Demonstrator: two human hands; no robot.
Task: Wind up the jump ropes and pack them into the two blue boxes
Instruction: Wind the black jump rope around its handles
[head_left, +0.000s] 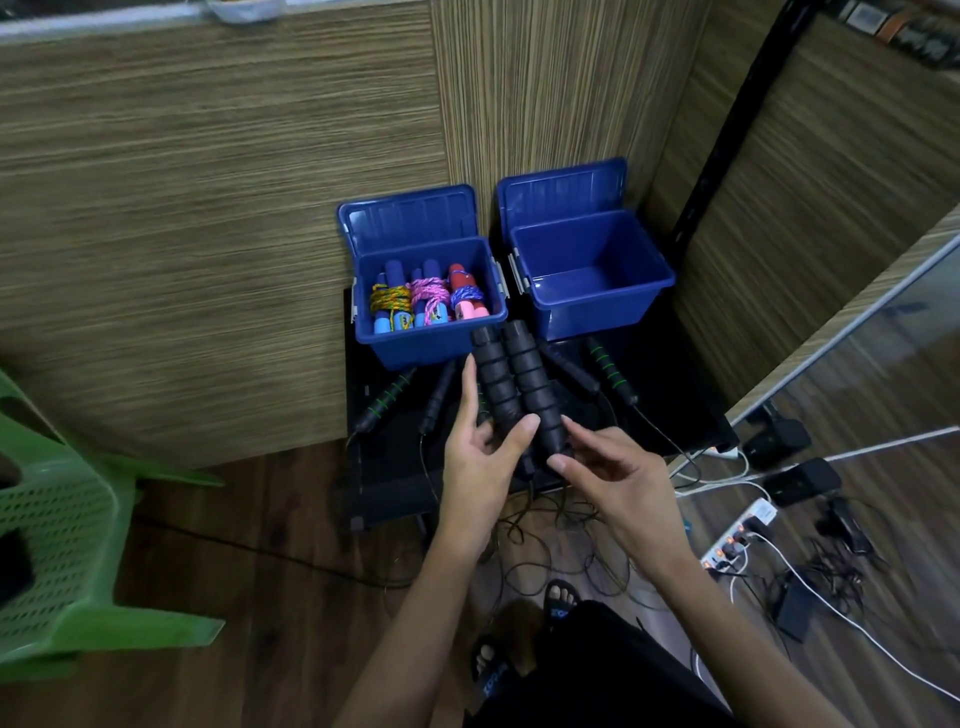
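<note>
Two open blue boxes stand on a low black table (691, 395). The left box (436, 348) holds three wound ropes: yellow (390, 299), pink (430, 293) and blue-purple (467, 295). The right box (597, 317) has nothing in it. Two black ribbed foam handles (511, 384) are held side by side above the table. My left hand (480, 452) holds them from the left, thumb over their lower ends. My right hand (613, 478) pinches the lower end of the right handle. Their thin black cord (524, 519) hangs to the floor.
More black handles lie on the table, two with green rings (387, 400) (608, 364). Loose black cords trail over the wooden floor. A green plastic chair (57, 525) stands at the left. A power strip (737, 535) with cables lies at the right. My sandalled feet (558, 600) are below.
</note>
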